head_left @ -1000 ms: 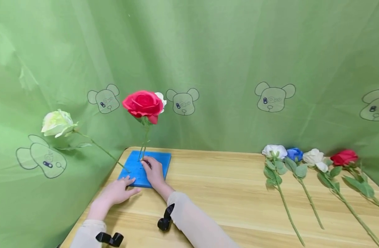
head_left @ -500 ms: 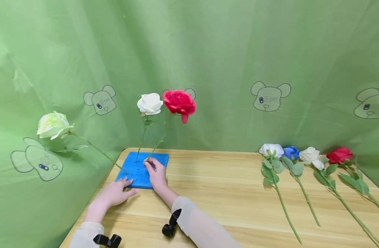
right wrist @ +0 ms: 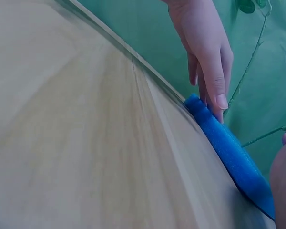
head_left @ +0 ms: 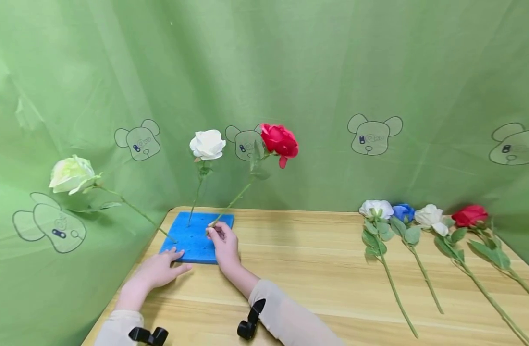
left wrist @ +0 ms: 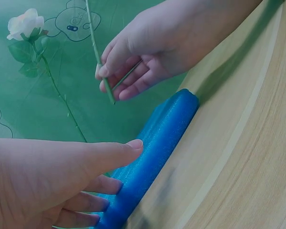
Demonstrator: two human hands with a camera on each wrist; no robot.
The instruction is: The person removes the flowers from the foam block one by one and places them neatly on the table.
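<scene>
My right hand (head_left: 226, 246) pinches the lower stem of a red rose (head_left: 279, 141), which leans to the right over the blue foam board (head_left: 190, 244). In the left wrist view, the rose's stem (left wrist: 93, 40) pokes out below the fingertips, its cut end in view above the foam. My left hand (head_left: 153, 270) rests its extended fingers on the board's near left edge, thumb spread apart. A white rose (head_left: 207, 144) stands nearly upright in the board's back part. From the board's left side, a pale green-white rose (head_left: 73, 175) slants far left.
On the table's right side lie a white rose (head_left: 376, 209), a blue rose (head_left: 403, 212), a cream rose (head_left: 429, 216) and another red rose (head_left: 470, 215), stems toward the front. A green curtain (head_left: 307, 62) hangs behind the wooden table (head_left: 299, 269) and along its left.
The red rose has swung from in front of the white rose to its right, now tilted. My right hand has shifted slightly right with the stem; the left hand stays on the board.
</scene>
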